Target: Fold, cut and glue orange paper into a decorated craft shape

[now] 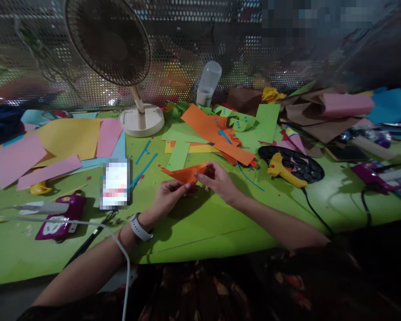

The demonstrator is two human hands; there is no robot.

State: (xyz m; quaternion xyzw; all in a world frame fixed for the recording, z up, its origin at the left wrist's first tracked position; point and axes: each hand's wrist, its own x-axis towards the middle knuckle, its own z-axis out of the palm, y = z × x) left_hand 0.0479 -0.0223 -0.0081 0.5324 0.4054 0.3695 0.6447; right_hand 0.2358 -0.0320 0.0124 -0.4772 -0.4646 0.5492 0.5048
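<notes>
A folded piece of orange paper [187,174] is held just above the green table, between my two hands. My left hand [172,194] pinches its lower edge, thumb on top, and wears a pale band at the wrist. My right hand [218,183] grips the paper's right end with thumb and fingers. Some fingertips of both hands are hidden behind the paper. Beyond it lie a light green paper strip [178,154] and a pile of orange paper [203,125]. Thin blue paper strips [143,169] rest to the left.
A fan [142,122] stands at the back left, near an upturned clear bottle [209,82]. A yellow glue gun [284,169] lies on a black palette [309,165] at right. A lit phone [115,183] and a corded purple power box [62,218] sit at left.
</notes>
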